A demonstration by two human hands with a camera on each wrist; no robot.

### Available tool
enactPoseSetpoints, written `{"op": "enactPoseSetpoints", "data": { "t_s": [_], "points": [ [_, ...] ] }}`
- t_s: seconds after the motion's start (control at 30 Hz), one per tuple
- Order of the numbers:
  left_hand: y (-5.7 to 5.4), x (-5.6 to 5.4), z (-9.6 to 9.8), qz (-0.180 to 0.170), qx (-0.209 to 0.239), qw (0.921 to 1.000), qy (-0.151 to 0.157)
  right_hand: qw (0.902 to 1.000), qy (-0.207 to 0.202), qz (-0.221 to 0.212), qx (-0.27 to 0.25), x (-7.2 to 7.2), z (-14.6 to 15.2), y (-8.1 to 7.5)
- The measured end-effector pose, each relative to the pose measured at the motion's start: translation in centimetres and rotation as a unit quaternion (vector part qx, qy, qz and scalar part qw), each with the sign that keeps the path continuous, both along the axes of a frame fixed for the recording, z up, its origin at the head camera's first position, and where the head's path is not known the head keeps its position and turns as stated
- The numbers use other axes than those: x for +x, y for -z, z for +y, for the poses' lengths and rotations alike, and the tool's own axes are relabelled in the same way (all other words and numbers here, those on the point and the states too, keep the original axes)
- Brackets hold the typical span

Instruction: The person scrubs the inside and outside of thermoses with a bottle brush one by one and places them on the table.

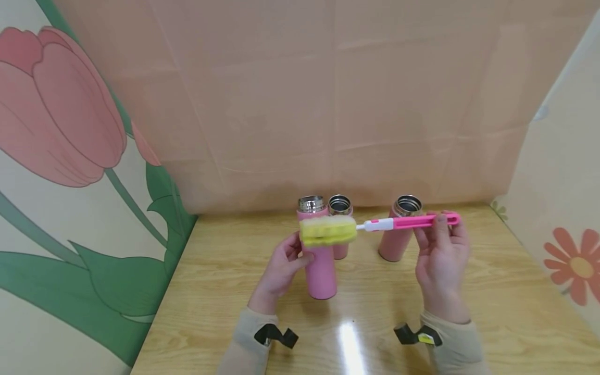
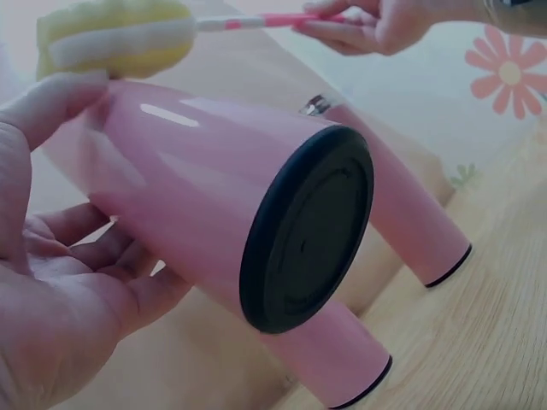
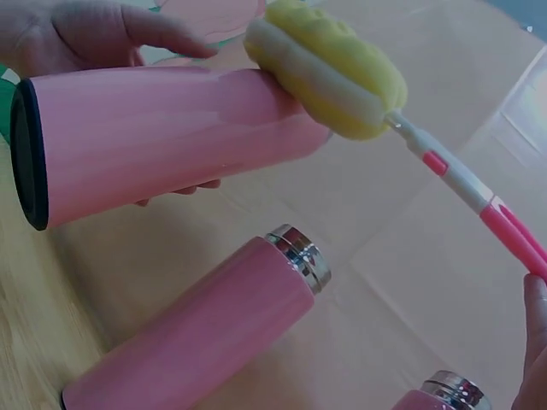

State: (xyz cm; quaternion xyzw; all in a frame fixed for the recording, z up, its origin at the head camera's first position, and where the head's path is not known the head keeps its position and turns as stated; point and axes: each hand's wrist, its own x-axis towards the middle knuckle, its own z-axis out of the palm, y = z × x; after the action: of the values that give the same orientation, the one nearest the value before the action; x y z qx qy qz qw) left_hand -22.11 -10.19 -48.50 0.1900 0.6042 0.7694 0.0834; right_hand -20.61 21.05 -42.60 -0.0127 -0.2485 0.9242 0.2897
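Note:
My left hand (image 1: 283, 263) grips a pink thermos bottle (image 1: 321, 276) around its side, lifted off the table. Its steel mouth (image 1: 311, 203) is uncapped, and its black base (image 2: 308, 231) faces the left wrist camera. In my right hand (image 1: 442, 255) is a bottle brush, pinched by its pink handle (image 1: 408, 222). The brush's yellow and white sponge head (image 1: 328, 230) lies across the held bottle's side, below the mouth, overlapping it in the head view. The brush is level, pointing left.
Two more pink bottles stand uncapped on the wooden table (image 1: 225, 291): one bottle (image 1: 341, 251) just behind the held one, another bottle (image 1: 395, 239) farther right. A brownish-pink sheet (image 1: 328, 104) hangs at the table's back edge. Flower-painted walls flank both sides.

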Motion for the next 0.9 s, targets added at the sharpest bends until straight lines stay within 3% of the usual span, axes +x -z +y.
{"op": "enactPoseSetpoints", "data": {
  "t_s": [0.3, 0.9],
  "points": [
    [-0.04, -0.04, 0.33, -0.017, -0.038, 0.9991, 0.003, 0.9999, 0.015, 0.004, -0.003, 0.26, -0.05, -0.01],
    [0.10, -0.23, 0.12, -0.013, -0.050, 0.9986, -0.013, 0.9987, 0.040, 0.021, -0.022, 0.58, 0.33, 0.00]
  ]
}}
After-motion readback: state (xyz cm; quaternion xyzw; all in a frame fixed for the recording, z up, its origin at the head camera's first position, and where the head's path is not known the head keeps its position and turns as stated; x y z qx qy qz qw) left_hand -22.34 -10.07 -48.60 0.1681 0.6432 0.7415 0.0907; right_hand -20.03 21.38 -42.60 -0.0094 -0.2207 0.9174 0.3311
